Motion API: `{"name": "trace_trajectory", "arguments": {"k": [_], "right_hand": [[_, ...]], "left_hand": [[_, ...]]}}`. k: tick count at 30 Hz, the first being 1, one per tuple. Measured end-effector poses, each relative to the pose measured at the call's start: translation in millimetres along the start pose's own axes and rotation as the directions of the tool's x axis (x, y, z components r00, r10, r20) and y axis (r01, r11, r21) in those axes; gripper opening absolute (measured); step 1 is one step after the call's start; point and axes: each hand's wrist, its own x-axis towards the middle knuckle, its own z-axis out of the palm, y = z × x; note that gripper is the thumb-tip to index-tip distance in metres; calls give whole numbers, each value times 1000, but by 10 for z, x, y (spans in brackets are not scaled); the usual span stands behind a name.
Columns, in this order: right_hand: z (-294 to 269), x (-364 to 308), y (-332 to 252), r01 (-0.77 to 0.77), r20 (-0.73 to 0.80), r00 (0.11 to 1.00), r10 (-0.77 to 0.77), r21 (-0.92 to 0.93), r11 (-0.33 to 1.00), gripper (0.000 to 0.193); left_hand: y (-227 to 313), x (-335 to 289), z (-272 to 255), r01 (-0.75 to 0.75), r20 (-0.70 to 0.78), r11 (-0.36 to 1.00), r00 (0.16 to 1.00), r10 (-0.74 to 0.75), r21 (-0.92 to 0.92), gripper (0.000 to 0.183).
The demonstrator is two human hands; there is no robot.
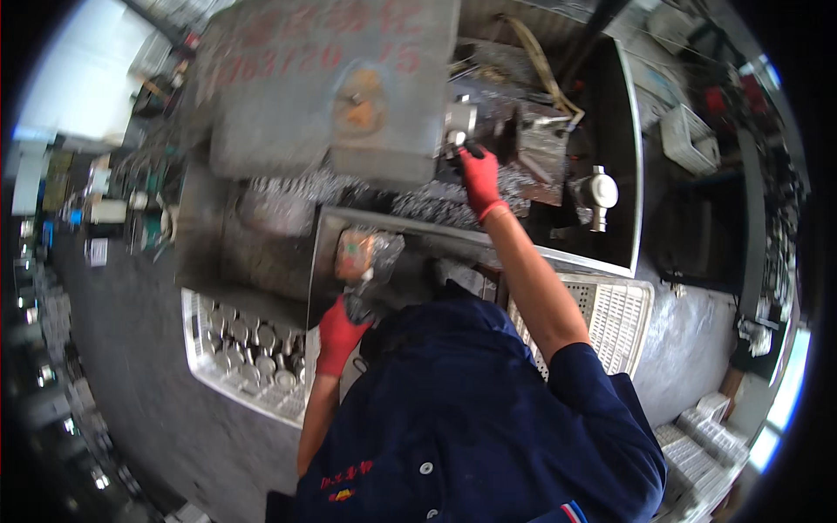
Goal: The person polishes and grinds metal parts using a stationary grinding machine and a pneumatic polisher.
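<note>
The right hand (480, 180), in a red glove, is stretched out at full arm's reach toward twelve o'clock, its fingers closed on a small metal part (456, 139) at the grey machine (331, 87). The left hand (338, 334) — also red-gloved, elbow bent — sits low at about nine o'clock, beside a white crate (209, 370) of metal cylinders (253, 344); whether its fingers are closed on anything cannot be told.

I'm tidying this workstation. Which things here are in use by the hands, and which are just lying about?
In use: right hand at the machine's metal part; left hand beside the tray of metal cylinders.

Lying about: plastic-wrapped packet, white empty crate, metal knob.
</note>
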Motion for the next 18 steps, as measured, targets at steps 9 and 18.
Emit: {"name": "trace_trajectory", "arguments": {"k": [9, 18], "right_hand": [[-30, -3, -131, -283, 52, 959, 279, 123, 951, 22], [-6, 20, -120, -294, 42, 956, 291, 145, 945, 22]], "left_hand": [[235, 582, 288, -27, 113, 975, 994, 2, 220, 89], [146, 835, 283, -39, 141, 935, 990, -11, 351, 92]]}}
